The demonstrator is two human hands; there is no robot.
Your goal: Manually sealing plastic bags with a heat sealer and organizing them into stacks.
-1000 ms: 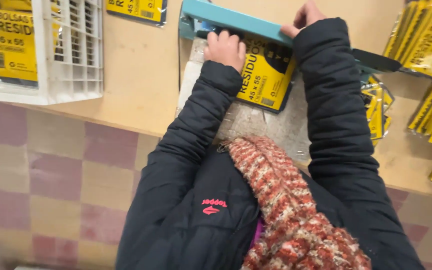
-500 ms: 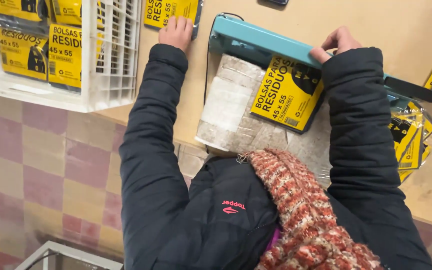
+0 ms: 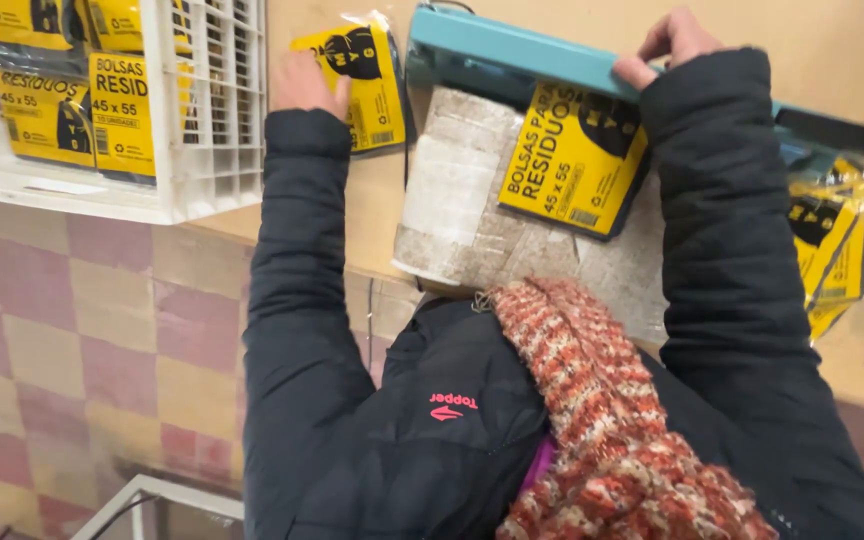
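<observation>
The long teal metal lever bar (image 3: 552,55) of a desk-mounted sealing press slants across the top of the wooden desk (image 3: 352,215), its black handle end (image 3: 837,132) pointing right. The right hand (image 3: 667,45) rests on top of this bar with the fingers curled over its far edge — a closed grip on the lever, the dark padded sleeve running straight up from the body. Under the bar lies a flat yellow-and-black plastic packet of bags (image 3: 572,160), its upper edge tucked beneath the lever and its lower part resting on a pale, worn block of padding (image 3: 452,200).

The left hand (image 3: 304,85) is stretched out to the left with the arm nearly straight; its fingers lie flat against a second yellow-and-black packet (image 3: 360,85) on the desk, touching its left edge, and whether they pinch it I cannot tell.

Just left of that hand stands a white plastic slatted crate (image 3: 207,120) holding several of the same yellow packets (image 3: 72,105), stacked flat. At the right edge of the desk more yellow packets (image 3: 832,250) lie in a loose heap. A red-and-cream knitted scarf (image 3: 602,410) hangs down the chest — below, a pink and beige checked tile floor (image 3: 72,360).
</observation>
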